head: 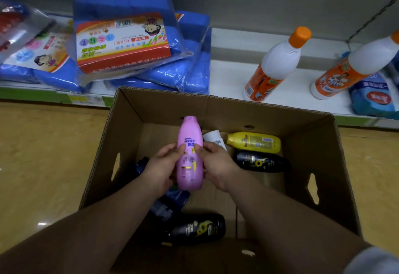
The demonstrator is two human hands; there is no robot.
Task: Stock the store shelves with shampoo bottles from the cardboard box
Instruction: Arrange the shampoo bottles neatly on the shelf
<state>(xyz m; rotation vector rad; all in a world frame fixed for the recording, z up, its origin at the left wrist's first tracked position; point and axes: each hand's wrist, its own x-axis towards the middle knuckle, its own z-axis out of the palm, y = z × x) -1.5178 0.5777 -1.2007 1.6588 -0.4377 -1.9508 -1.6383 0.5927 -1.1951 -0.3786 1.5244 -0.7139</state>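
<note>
Both bare forearms enter from the lower edge and converge at frame centre. Left hand (163,164) and right hand (217,162) face each other, fingers curled, thumbs on top, gripping the pink shampoo bottle (190,135) between them.

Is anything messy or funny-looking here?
Yes. The blue packs on the shelf are heaped crookedly, and the top pack leans with its label upside down. In the cardboard box, the bottles lie loosely on their sides beside a scrap of white paper. Nothing looks spilled.
</note>
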